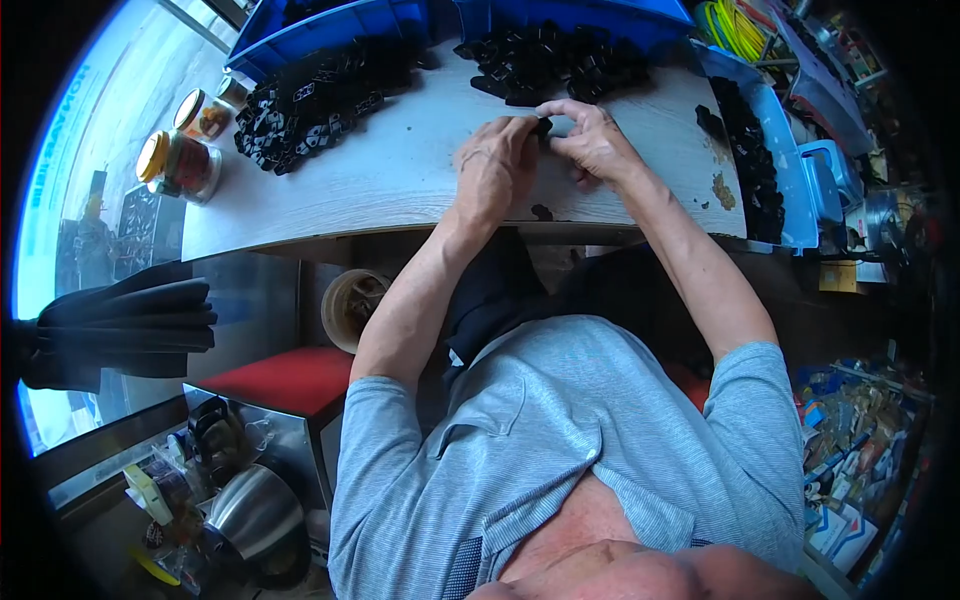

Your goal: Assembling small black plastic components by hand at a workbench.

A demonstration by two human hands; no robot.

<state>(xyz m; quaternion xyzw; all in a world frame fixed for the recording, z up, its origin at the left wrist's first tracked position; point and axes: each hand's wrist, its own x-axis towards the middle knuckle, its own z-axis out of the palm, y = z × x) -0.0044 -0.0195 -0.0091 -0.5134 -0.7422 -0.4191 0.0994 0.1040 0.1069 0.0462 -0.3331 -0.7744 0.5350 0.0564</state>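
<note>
Both hands meet over the white tabletop (390,170), just in front of a heap of small black plastic parts (560,65). Between them sits one small black plastic part (543,127). My left hand (492,160) is closed on it, with curled fingers that hide most of the part. From the other side, my right hand (597,145) has its thumb and index finger bent in a pinch around the part's edge; its lower fingers curl beneath. A second heap of black parts (300,110) spreads across the table's left side.
Two blue bins (335,38) line the far edge. A light-blue tray (795,190) with black parts stands at the right. Two lidded jars (190,165) are at the left, by the window. Below are a bucket (335,310), a red-topped cabinet (285,378) and a metal kettle (255,510).
</note>
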